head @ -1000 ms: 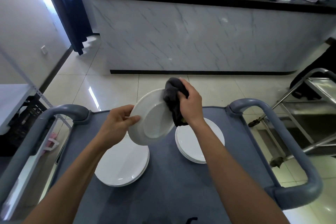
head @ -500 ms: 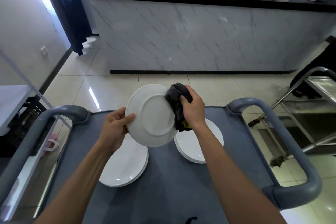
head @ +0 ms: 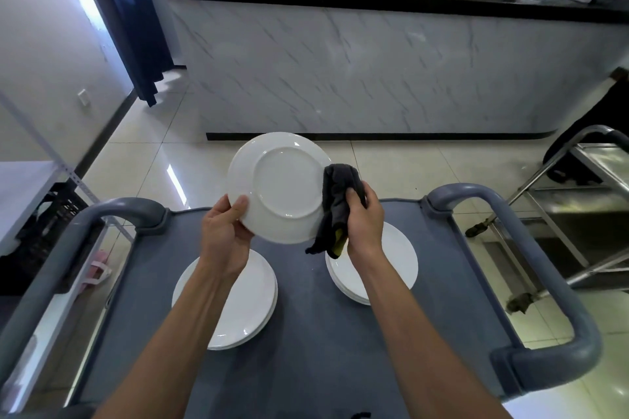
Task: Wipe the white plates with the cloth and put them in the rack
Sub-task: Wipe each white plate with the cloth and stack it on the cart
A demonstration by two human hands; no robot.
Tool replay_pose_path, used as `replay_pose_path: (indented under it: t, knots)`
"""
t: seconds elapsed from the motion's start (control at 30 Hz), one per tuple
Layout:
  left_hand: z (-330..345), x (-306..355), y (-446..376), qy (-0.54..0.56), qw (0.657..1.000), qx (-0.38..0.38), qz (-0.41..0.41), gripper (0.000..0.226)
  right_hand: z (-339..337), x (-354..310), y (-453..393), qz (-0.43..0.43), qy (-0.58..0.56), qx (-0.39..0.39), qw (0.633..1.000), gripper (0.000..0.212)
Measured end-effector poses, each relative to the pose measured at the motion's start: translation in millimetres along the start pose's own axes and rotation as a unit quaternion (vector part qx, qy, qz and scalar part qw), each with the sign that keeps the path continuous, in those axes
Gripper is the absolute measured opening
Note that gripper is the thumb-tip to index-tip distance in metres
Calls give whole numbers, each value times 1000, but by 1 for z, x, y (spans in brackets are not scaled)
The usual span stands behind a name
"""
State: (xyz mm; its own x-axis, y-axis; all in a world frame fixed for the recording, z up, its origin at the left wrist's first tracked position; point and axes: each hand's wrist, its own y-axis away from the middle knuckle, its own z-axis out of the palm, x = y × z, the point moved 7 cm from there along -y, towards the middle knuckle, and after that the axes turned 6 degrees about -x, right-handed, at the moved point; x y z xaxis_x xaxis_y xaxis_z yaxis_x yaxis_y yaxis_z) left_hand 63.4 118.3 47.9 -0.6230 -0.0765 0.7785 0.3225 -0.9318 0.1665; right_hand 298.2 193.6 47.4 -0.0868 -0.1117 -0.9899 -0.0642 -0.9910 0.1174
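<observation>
My left hand (head: 223, 231) pinches the lower left rim of a white plate (head: 279, 185), held up above the cart with its underside facing me. My right hand (head: 364, 218) grips a dark grey cloth (head: 335, 204) with a yellow patch, pressed against the plate's right rim. Two stacks of white plates lie on the cart below: a left stack (head: 238, 306) under my left forearm and a right stack (head: 391, 258) partly hidden by my right arm. No rack shows clearly.
The grey cart top (head: 323, 333) has thick grey handles at left (head: 68, 248) and right (head: 544, 282). A metal trolley frame (head: 571, 214) stands to the right. A marble-fronted counter (head: 374, 71) crosses the room ahead. White shelving (head: 20, 194) is at the left.
The plate has been turned from tilted to facing me underside-on and raised. The cloth has slid from the plate's top edge to its right rim.
</observation>
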Motion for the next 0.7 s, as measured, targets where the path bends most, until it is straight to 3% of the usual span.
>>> replay_pose_path:
  t: [0.1,0.33,0.53,0.7]
  knots:
    - [6,-4,-2,20,1000,9,-1,28,6,5,9,3,-26,4,1000,20]
    - [14,-10,-4,35,999,40,-2,27,25,6,35,-48,57,21,997,49]
    - [20,-16,-2,47,998,47,-3,24,32,7,47,-55,49,47,996,52]
    - [22,-16,-1,56,997,52,-5,27,41,-1,62,-108,122,48,985,60]
